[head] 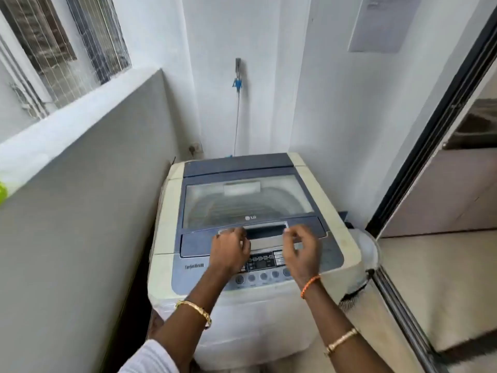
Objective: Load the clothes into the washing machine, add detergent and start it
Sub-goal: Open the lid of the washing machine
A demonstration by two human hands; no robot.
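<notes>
A cream top-loading washing machine (347, 238) stands in the corner, its blue-framed glass lid (247, 200) lying flat and closed. Through the glass the drum shows dimly; I cannot tell what is inside. My left hand (231, 250) rests at the left end of the lid's handle recess (265, 230), fingers curled at its edge. At the right end of that recess hovers my right hand (302, 250), fingers spread and bent. Both hands partly cover the control panel (265, 267) with its row of round buttons. No clothes or detergent are in view.
A grey parapet wall (88, 184) runs close along the left of the machine. A sliding door frame (419, 162) borders the right. A tap with a hose (238, 76) hangs on the back wall. A white round container (368, 249) sits beside the machine's right side.
</notes>
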